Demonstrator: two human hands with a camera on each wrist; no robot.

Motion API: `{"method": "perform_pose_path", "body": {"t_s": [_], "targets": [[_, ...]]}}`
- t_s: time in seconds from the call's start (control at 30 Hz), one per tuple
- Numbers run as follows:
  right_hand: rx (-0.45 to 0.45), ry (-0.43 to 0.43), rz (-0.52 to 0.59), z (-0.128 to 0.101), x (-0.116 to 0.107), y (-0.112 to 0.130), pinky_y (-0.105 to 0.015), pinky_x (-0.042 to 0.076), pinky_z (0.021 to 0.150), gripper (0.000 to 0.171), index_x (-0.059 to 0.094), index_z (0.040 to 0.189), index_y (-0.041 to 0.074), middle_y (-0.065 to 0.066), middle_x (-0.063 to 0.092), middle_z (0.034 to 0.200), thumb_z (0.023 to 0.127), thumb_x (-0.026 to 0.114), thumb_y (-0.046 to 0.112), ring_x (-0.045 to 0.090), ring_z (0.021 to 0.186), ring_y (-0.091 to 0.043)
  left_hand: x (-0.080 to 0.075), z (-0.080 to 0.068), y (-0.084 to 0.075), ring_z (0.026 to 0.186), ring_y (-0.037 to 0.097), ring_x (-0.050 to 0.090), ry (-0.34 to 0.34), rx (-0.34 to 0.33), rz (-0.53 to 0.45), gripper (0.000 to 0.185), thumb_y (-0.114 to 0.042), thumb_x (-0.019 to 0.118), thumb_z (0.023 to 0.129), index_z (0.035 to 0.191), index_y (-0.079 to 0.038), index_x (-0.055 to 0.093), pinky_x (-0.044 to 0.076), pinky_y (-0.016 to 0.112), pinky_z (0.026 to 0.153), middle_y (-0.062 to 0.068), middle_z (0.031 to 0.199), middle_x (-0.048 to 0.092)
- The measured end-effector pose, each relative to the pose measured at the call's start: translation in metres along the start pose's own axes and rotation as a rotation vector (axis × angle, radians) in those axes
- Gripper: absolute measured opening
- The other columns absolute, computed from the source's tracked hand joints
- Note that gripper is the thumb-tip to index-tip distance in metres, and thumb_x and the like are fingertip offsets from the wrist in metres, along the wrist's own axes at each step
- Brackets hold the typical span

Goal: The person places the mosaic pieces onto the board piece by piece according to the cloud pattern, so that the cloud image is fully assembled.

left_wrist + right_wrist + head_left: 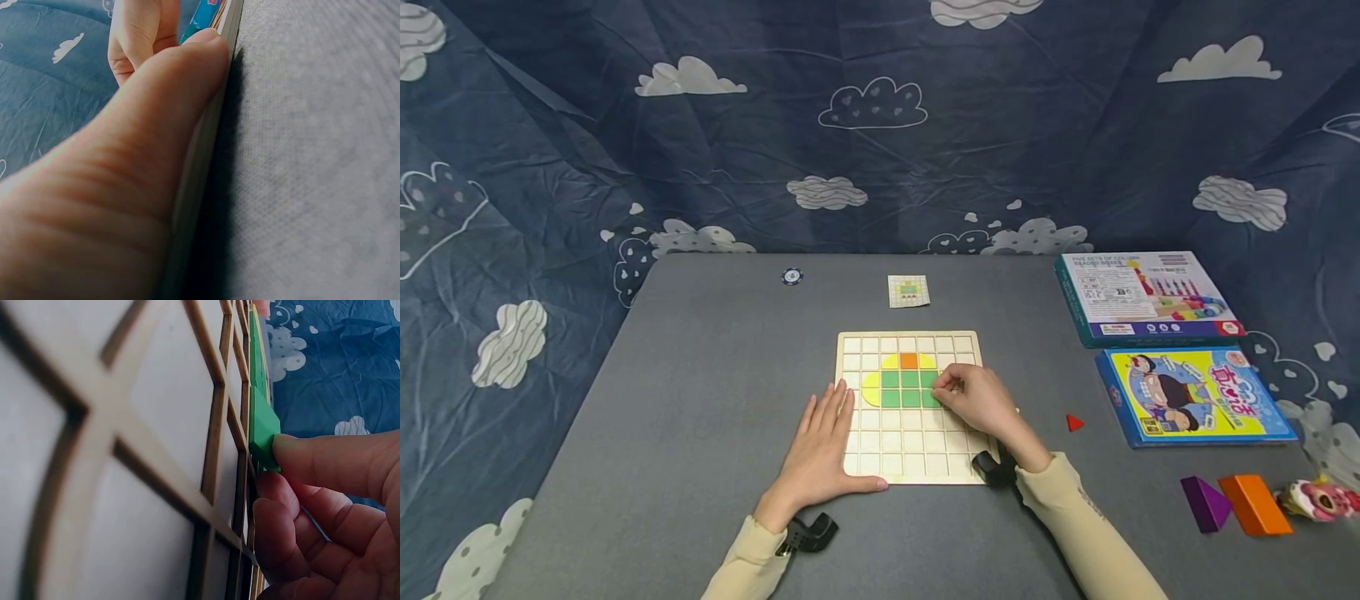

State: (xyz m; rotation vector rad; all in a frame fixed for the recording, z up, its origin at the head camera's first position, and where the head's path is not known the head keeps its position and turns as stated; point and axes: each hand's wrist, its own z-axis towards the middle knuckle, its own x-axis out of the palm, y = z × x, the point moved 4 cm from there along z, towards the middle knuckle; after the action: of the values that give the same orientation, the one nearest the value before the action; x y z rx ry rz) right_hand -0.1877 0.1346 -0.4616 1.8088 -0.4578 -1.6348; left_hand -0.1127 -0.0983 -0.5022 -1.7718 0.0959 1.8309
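Fingers of the right hand [977, 398] pinch a green tile [262, 428] at the wooden grid board [857, 467], so it should go flat into its square while the flat, open left hand [820, 450] holds the board steady.

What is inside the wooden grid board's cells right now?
The grid board holds green squares, an orange square and yellow curved pieces. The right hand pinches a green piece and covers the cells beneath it.
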Motion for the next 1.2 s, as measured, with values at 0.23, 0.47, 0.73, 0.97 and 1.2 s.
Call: {"method": "perform_pose_path", "body": {"t_s": [0.23,0.47,0.73,0.97,1.2], "targets": [[-0.001,0.005,-0.01,0.0,0.0,0.001,-0.029,0.037,0.052,0.005,0.069,0.08,0.012,0.006,0.058,0.068,0.083,0.073,0.014,0.047,0.055,-0.012,0.0,0.0,-0.001,0.143,0.028,0.001,0.002,-0.001,0.0,0.128,-0.084,0.055,0.065,0.15,0.003,0.013,0.0,0.044,0.113,0.017,0.157,0.006],[-0.015,0.011,-0.035,-0.001,-0.001,0.002,-0.029,0.038,0.054,0.006,0.07,0.078,0.012,0.007,0.058,0.066,0.081,0.074,0.015,0.048,0.056,-0.011,-0.001,0.0,-0.002,0.143,0.029,0.002,-0.001,0.003,-0.001,0.128,-0.082,0.058,0.065,0.15,0.003,0.013,0.0,0.045,0.113,0.018,0.157,0.006],[-0.015,0.011,-0.056,-0.002,-0.002,0.001,-0.03,0.04,0.056,0.006,0.071,0.077,0.014,0.008,0.059,0.066,0.08,0.075,0.016,0.05,0.058,-0.01,0.0,-0.001,-0.002,0.143,0.029,0.002,-0.005,0.005,-0.009,0.129,-0.082,0.058,0.065,0.15,0.004,0.013,0.0,0.045,0.113,0.018,0.156,0.007],[-0.022,0.034,-0.041,-0.005,-0.003,0.002,-0.03,0.04,0.056,0.004,0.072,0.083,0.013,0.009,0.06,0.068,0.081,0.074,0.016,0.05,0.058,-0.009,-0.001,-0.001,-0.001,0.143,0.029,0.003,-0.007,0.001,0.004,0.129,-0.084,0.055,0.065,0.149,0.004,0.014,0.0,0.044,0.113,0.018,0.156,0.006],[-0.05,0.042,-0.035,-0.011,-0.007,0.0,-0.03,0.039,0.056,0.006,0.073,0.088,0.012,0.008,0.059,0.07,0.083,0.072,0.014,0.049,0.059,-0.01,-0.001,0.0,-0.001,0.143,0.029,0.003,-0.005,0.0,-0.002,0.128,-0.084,0.055,0.065,0.15,0.004,0.013,0.0,0.044,0.113,0.018,0.157,0.006]]}}
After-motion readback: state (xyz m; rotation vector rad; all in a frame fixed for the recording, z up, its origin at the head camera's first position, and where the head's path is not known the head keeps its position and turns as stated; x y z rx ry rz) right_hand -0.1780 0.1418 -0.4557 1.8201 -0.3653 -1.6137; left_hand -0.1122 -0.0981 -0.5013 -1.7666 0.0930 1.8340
